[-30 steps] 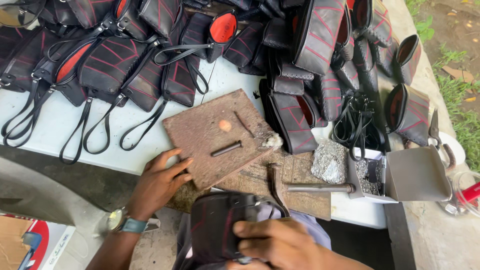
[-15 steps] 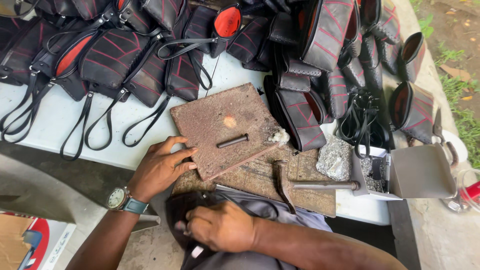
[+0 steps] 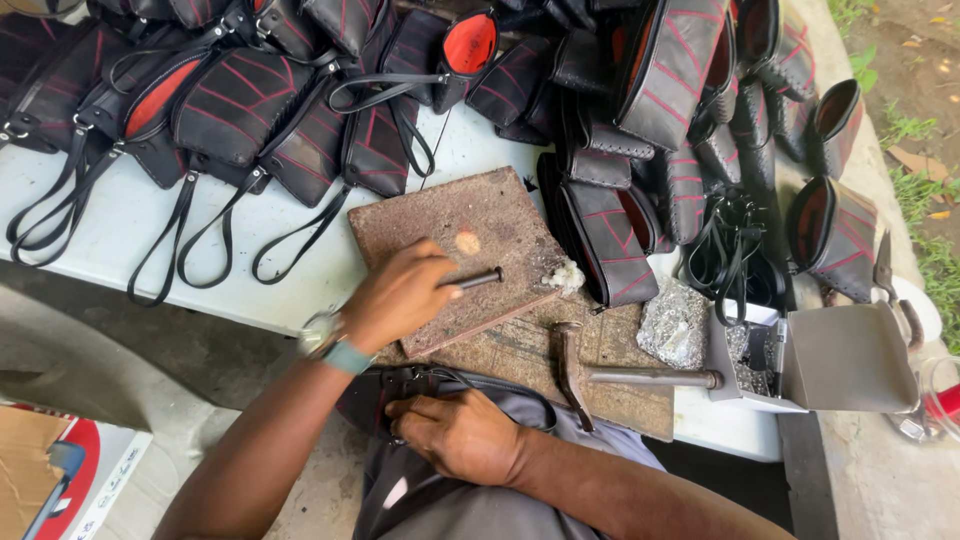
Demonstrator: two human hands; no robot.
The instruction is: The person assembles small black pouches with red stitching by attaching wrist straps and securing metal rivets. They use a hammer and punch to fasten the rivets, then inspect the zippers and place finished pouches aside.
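At the far left of the white table (image 3: pixel 80 245) lies a row of black pouches with red stitching (image 3: pixel 240 105), their wrist straps trailing toward the near edge. Moving right, the left hand (image 3: pixel 400 297), a watch at its wrist, reaches over the rusty metal slab (image 3: pixel 470 215) and has its fingers closed around one end of a short dark metal punch (image 3: pixel 478 279), which lies nearly flat on the slab with its tip pointing right. Nearer, the right hand (image 3: pixel 462 433) rests palm-down on a black pouch (image 3: pixel 385 395) in the lap, fingers curled over it; how firmly it grips I cannot tell. Right of the slab a hammer (image 3: pixel 600 372) lies untouched on the wooden board (image 3: pixel 640 345), beside a crumpled foil lump (image 3: pixel 675 322) and an open box of small hardware (image 3: pixel 752 352). To me this looks like the tool pick-up stage of punching or riveting; the next move would seem to call for bringing the pouch up onto the slab and standing the punch upright.
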